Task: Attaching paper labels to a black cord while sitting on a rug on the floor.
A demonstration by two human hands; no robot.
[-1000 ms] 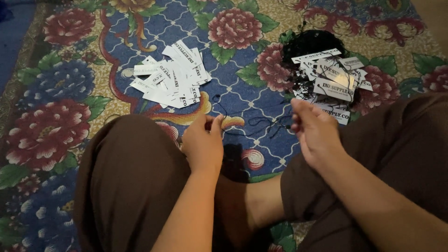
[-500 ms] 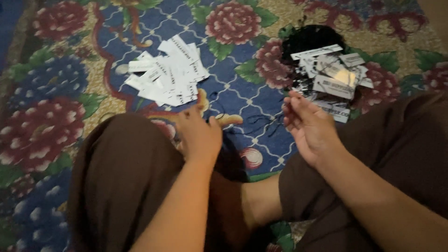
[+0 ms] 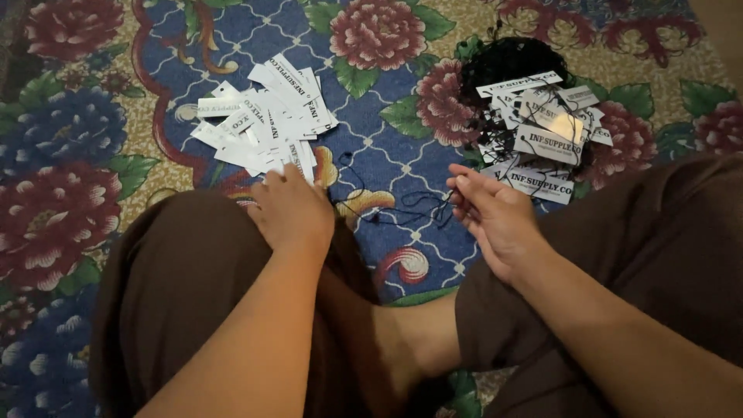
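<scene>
Pinched between the right hand's (image 3: 503, 220) thumb and forefinger is a thin black string (image 3: 395, 205), its loose length trailing toward the person's left across the floral carpet (image 3: 93, 201); the other fingers curl half open and carry nothing else. The left hand (image 3: 292, 210) lies flat, palm down, fingers spread and reaching onto the near edge of the pile of plain white paper tags (image 3: 267, 124). Whether it has already gripped one tag cannot be told, since the fingertips cover the paper.

Taking that pile as the landmark: both hands sit just nearer the person than it, above the brown-trousered knees (image 3: 186, 294) and a bare foot (image 3: 402, 348). To its right, well apart, lies a second heap of tags already carrying strings (image 3: 542, 131), and just beyond that heap a tangled bundle of black string (image 3: 507, 62).

Judging by this, the step is best done by sliding a single tag free with the fingertips rather than lifting several, while keeping the string end short and taut in the pinch so it stays easy to aim.
</scene>
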